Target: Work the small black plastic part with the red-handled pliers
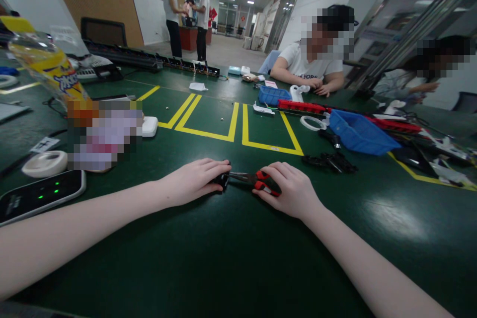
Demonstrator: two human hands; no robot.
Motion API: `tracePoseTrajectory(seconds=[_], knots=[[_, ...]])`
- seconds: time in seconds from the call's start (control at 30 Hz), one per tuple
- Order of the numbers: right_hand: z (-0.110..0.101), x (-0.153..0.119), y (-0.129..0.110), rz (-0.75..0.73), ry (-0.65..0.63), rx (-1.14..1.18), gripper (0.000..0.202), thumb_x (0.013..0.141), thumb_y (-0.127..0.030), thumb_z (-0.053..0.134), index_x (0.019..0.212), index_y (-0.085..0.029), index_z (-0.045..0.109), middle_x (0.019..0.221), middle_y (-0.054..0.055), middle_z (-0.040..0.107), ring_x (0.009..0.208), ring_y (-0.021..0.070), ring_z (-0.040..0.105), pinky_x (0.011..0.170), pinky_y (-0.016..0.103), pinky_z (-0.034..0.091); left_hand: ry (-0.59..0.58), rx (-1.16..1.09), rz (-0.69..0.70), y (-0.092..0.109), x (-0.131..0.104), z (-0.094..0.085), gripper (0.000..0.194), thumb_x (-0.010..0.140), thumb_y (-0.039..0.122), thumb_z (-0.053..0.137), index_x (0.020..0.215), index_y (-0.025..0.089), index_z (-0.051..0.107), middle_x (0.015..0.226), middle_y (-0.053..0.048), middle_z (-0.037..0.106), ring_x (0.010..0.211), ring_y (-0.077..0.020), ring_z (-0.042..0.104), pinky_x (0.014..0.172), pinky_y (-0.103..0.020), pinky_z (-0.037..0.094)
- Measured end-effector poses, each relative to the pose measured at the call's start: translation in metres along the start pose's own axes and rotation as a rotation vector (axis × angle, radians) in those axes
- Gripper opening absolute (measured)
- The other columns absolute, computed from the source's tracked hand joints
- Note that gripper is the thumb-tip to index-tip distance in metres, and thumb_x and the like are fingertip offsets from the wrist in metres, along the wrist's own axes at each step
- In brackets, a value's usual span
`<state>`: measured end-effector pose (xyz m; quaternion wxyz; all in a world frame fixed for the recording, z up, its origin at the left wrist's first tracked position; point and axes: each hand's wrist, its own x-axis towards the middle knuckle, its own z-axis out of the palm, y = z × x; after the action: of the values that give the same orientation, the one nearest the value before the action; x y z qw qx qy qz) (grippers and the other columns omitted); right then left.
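Observation:
My left hand (197, 179) is closed around a small black part (224, 182), its fingers covering much of it. From the right, my right hand (292, 186) grips the red and black handles of a pair of pliers (265, 181). Their grey jaws point left and reach the black part; I cannot tell whether they bite on it. Both hands are low over the green table (231, 258). Several dark black pieces (331, 161) lie to the right, beyond my right hand.
Blue bins (359, 131) and red strips (305, 108) lie at the right. On the left are a drink bottle (52, 67), a tape roll (44, 164), a black device with green lights (40, 196) and a white case (149, 126). Yellow tape (204, 134) marks the table; a person (311, 62) sits opposite.

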<state>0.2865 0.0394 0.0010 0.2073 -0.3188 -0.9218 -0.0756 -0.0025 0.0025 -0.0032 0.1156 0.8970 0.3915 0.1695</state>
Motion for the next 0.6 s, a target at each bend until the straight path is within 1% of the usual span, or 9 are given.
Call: tracePoseTrajectory(seconds=[0.27,0.43,0.6], knots=[[0.0001,0.0001,0.0004,0.014,0.003,0.028,0.039,0.084,-0.048,0.063,0.106,-0.015,0.062,0.099,0.013,0.068,0.085,0.0255,0.063,0.071,0.039,0.052,0.002,-0.001,0.008,-0.0036,-0.0003,0.0005,0.049,0.097,0.03,0.057,0.142,0.023,0.041,0.143,-0.008,0.053,0.126,-0.0244,0.054,0.105,-0.043,0.046],[0.0005,-0.0002,0.0003,0.022,-0.015,0.029,0.039,0.083,-0.048,0.064,0.107,-0.017,0.062,0.1,0.013,0.067,0.085,0.0257,0.062,0.071,0.039,0.051,-0.009,0.018,-0.002,-0.0028,0.0003,0.0001,0.049,0.096,0.03,0.058,0.142,0.022,0.04,0.142,-0.009,0.054,0.125,-0.0242,0.054,0.104,-0.042,0.047],[0.0001,-0.0004,-0.0005,0.014,-0.016,0.003,0.04,0.084,-0.048,0.063,0.107,-0.015,0.063,0.101,0.013,0.067,0.087,0.026,0.062,0.072,0.038,0.051,-0.016,0.052,0.003,-0.0018,0.0001,0.0003,0.049,0.097,0.032,0.056,0.142,0.022,0.039,0.143,-0.01,0.053,0.126,-0.0251,0.055,0.105,-0.043,0.046]])
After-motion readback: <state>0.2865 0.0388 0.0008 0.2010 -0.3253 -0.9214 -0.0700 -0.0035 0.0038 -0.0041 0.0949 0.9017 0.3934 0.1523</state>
